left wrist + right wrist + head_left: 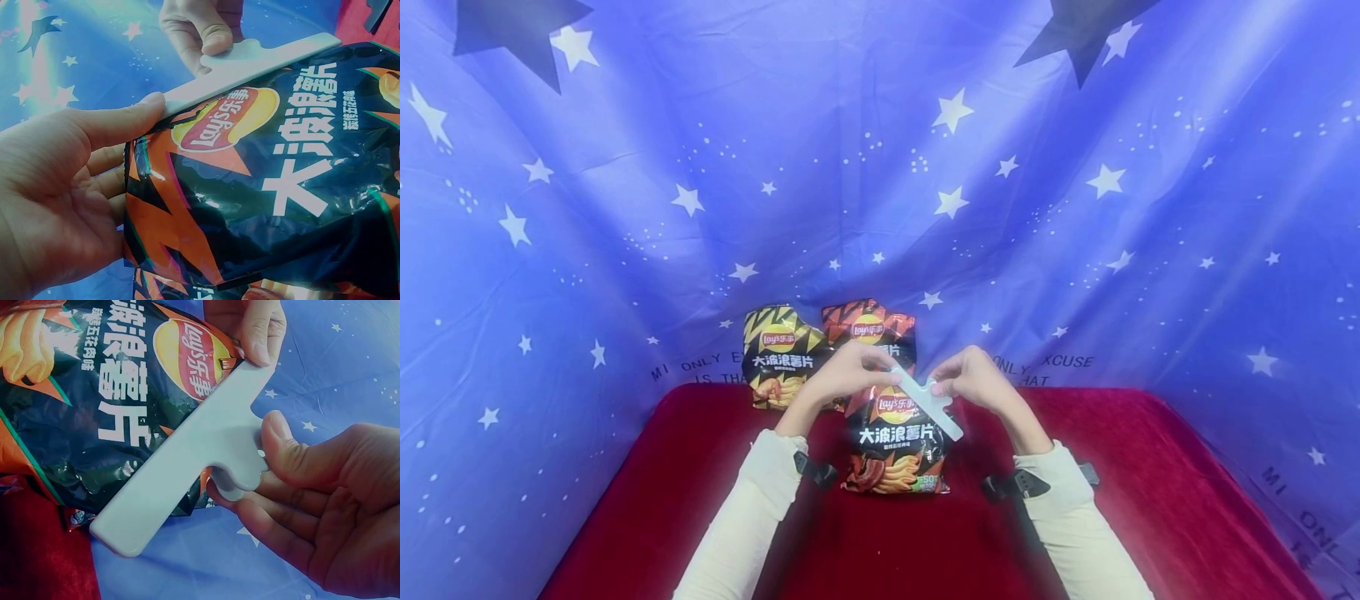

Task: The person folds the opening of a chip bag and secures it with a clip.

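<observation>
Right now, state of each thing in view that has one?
Front bag: label side showing; sealed or open, can't tell.
Clip: slanting across front bag's top; clamped or not, can't tell.
Left grip: pinching clip's end.
Right grip: pinching clip's handle.
Rear yellow bag: upright, partly hidden.
Rear red bag: upright, partly hidden.

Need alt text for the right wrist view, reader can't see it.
A right hand pinches the handle of a white clip lying slantwise across the top of a black-and-orange Lay's chip bag. At the upper edge, the left hand holds the clip's far end. Blue star-print cloth and red fabric show around them.
</observation>
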Demonstrator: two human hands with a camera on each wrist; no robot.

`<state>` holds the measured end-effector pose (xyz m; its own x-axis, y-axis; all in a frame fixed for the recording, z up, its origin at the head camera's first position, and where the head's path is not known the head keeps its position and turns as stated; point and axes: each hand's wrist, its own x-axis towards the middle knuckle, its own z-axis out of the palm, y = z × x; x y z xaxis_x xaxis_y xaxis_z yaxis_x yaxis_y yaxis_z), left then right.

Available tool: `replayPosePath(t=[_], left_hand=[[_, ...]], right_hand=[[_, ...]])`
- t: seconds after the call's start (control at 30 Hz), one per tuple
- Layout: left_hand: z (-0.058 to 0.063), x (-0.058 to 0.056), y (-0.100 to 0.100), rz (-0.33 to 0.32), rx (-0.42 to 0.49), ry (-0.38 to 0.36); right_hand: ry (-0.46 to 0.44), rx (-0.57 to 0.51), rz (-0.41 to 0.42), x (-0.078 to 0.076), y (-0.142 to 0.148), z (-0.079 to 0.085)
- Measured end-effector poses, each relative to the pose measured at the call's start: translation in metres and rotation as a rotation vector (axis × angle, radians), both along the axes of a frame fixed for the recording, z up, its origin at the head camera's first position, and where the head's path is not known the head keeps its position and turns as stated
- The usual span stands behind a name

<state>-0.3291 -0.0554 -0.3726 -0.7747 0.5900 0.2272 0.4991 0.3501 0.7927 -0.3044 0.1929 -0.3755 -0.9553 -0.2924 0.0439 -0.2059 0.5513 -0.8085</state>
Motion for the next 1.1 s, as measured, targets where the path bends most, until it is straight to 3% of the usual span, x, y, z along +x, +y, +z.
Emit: replayPosePath(t=[0.27,0.53,1.1], left_hand=[[-0.002,0.001,0.003,0.066,-0.018,0.007],[0.0,0.004,0.006,0.114,0.001,-0.037],[0.002,0.005,0.006,0.089,-0.006,-0.026]], right_hand=[[0.005,0.034,0.024,0.0,0.002,0.003],[-0.014,0.068,0.051,-0.002,0.002,0.005],[-0.122,0.071,0.181,-0.011,0.006,0.016]])
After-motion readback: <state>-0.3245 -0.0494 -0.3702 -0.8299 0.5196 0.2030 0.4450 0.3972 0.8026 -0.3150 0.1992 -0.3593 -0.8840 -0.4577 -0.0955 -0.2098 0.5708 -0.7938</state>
